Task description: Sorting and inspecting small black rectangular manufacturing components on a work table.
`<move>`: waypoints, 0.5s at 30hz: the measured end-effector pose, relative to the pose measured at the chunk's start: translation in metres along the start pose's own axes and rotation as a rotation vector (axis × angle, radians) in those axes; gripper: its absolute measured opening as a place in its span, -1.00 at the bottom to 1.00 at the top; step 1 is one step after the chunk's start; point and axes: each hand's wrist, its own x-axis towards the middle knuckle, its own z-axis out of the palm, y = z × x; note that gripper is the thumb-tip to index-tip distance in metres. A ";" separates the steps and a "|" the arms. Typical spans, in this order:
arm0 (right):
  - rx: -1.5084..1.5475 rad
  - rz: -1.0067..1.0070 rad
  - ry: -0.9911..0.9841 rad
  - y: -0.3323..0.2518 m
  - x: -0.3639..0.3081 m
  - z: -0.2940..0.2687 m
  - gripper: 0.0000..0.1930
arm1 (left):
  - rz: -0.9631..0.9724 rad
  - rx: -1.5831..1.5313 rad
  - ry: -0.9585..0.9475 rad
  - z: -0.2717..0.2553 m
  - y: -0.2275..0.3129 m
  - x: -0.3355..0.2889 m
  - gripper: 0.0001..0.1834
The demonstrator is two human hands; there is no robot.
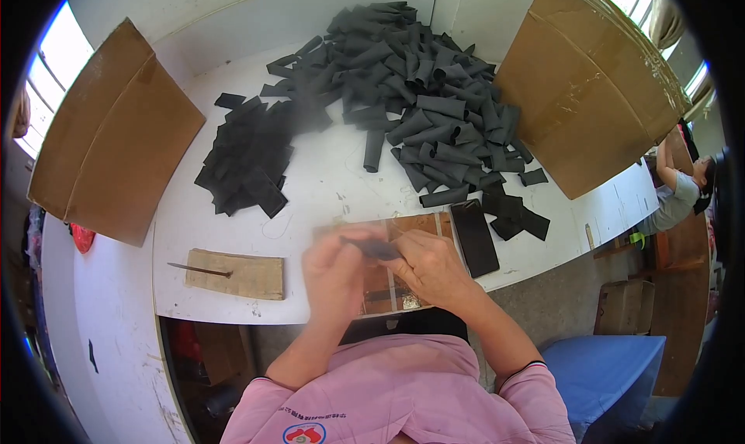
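So the small dark grey fabric-like piece (375,249) is up between both hands, near side of the white table (322,184), above a brown board with pale strips (378,279). The right hand (431,267) has its fingers pinched on the right end. The left hand (332,261) is curled at the left end, but it's too blurry to tell if it's really gripping. My guess: super light, soft and bendy, not fragile, maybe a bit slippery. I'd pinch it by the end edges, since squeezing the middle would probably crumple it. Loose dark grey rolled tubes (454,110) sit far right.
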 end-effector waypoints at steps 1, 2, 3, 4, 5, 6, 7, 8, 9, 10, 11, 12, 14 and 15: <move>-0.028 -0.034 -0.027 -0.002 0.002 -0.003 -0.81 | 0.000 0.003 0.002 -0.004 0.003 0.001 -0.87; -0.028 -0.032 -0.025 0.000 0.001 0.000 -0.81 | -0.037 -0.128 0.030 -0.010 0.006 0.002 -0.88; -0.036 -0.044 -0.014 0.003 0.001 0.006 -0.80 | -0.074 -0.259 0.060 -0.014 0.006 0.003 -0.89; -0.044 -0.057 -0.003 0.007 0.000 0.013 -0.79 | -0.076 -0.258 0.059 -0.017 0.002 0.001 -0.89; -0.043 -0.055 -0.005 0.011 -0.003 0.022 -0.79 | -0.102 -0.164 0.059 -0.022 -0.003 -0.003 -0.89; -0.056 -0.051 0.033 0.018 -0.005 0.030 -0.74 | -0.124 -0.071 0.054 -0.023 -0.007 -0.003 -0.88; -0.069 -0.047 0.071 0.021 -0.007 0.033 -0.70 | -0.122 -0.073 0.051 -0.021 -0.006 -0.001 -0.88; -0.067 -0.049 0.069 0.020 -0.008 0.034 -0.70 | -0.051 0.078 0.061 -0.020 -0.003 0.000 -0.87; -0.065 -0.009 0.046 0.018 -0.009 0.033 -0.70 | 0.020 0.228 0.070 -0.018 0.000 0.001 -0.86; -0.063 0.030 0.023 0.016 -0.009 0.031 -0.71 | 0.022 0.229 0.072 -0.019 0.003 0.002 -0.86; -0.064 0.026 0.023 0.016 -0.009 0.030 -0.71 | 0.029 0.382 0.034 -0.021 0.007 0.004 -0.87; -0.064 0.032 0.005 0.016 -0.008 0.027 -0.72 | 0.036 0.534 -0.004 -0.022 0.009 0.006 -0.87; -0.061 0.029 -0.018 0.013 -0.006 0.021 -0.72 | 0.097 0.556 0.010 -0.021 0.011 0.009 -0.89; -0.060 -0.010 -0.016 0.010 -0.004 0.017 -0.74 | 0.153 0.577 0.023 -0.021 0.012 0.009 -0.90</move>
